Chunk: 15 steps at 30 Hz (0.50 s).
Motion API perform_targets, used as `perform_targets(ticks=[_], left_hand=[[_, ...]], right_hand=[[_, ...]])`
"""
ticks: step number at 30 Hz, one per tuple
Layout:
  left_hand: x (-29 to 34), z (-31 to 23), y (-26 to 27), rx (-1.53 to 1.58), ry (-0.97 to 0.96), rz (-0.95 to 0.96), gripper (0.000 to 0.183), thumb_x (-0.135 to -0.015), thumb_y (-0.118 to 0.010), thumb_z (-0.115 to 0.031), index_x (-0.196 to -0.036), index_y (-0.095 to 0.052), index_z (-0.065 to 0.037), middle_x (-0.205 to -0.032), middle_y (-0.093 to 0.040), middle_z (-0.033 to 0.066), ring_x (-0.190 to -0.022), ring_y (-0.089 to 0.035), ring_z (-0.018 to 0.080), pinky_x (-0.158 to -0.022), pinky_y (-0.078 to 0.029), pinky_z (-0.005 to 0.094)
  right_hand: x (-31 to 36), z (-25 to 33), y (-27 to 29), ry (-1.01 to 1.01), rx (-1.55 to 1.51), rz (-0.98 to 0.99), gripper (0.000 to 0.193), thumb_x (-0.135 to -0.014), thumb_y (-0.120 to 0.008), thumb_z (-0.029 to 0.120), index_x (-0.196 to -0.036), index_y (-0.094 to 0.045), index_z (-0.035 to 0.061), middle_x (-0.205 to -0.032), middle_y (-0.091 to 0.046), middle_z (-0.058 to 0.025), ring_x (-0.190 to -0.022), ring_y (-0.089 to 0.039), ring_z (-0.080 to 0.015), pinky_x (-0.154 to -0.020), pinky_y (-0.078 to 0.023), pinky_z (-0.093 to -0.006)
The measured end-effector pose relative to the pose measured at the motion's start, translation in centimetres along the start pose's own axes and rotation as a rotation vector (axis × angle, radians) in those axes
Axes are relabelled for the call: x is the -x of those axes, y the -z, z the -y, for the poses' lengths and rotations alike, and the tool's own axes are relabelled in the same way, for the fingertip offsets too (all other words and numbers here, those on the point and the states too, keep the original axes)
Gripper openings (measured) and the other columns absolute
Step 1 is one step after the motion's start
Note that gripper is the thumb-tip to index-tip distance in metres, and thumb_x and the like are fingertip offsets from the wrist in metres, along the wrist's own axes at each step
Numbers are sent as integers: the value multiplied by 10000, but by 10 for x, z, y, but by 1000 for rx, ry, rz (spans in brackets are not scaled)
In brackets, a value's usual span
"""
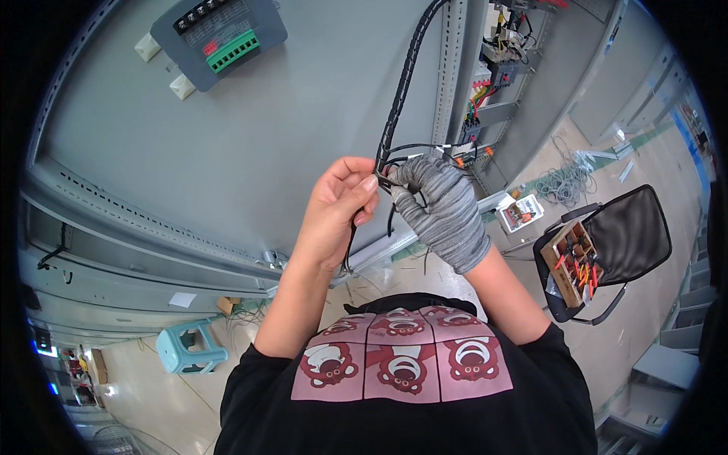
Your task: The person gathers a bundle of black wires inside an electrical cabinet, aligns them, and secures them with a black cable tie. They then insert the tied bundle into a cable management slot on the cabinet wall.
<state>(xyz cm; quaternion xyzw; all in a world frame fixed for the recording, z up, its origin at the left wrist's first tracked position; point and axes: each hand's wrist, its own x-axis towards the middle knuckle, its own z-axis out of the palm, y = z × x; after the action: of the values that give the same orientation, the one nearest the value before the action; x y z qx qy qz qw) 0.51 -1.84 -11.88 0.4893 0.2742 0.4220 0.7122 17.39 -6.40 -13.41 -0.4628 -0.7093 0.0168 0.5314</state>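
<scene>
head view: a bare left hand [337, 208] and a grey-gloved right hand [440, 205] meet in front of the grey cabinet door [250, 152], both sets of fingers pinched shut on loose black wires [394, 155] spilling from the lower end of a spiral-wrapped cable bundle [406, 72] that runs up the door's right edge. the thin wires look light and limp, best gripped close to the wrap; terminal blocks [497, 64] crowd the open cabinet behind, while a tool bag [607, 246] and blue stool [189, 349] sit on the floor.
</scene>
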Motion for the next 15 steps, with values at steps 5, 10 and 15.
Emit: perform_targets(ticks=[5, 10, 15], left_hand=[[-2, 0, 3, 65, -1, 70, 182, -952, -573, -79, -1123, -541, -21, -901, -606, 21, -606, -412, 55, -511, -306, 194], [-5, 8, 11, 38, -28, 92, 222, -942, -590, -76, -1149, -548, -9, -973, -633, 64, -660, -489, 69, -547, -364, 203], [-3, 8, 9, -1, -102, 31, 213, -934, -607, -69, -1136, -581, -4, -986, -664, 97, -705, -561, 84, -561, -413, 197]], right_hand=[[-5, 8, 6, 87, 148, 5, 237, -741, -688, -7, -966, -641, 47, -873, -646, -108, -796, -630, -307, -716, -519, -384], [-7, 28, 15, -19, 120, 110, 214, -790, -653, 40, -1003, -631, 36, -894, -664, -142, -787, -649, -333, -690, -525, -403], [6, 39, 12, -154, 6, 87, 235, -814, -643, 54, -1046, -613, 35, -877, -664, -149, -777, -653, -344, -690, -534, -398]])
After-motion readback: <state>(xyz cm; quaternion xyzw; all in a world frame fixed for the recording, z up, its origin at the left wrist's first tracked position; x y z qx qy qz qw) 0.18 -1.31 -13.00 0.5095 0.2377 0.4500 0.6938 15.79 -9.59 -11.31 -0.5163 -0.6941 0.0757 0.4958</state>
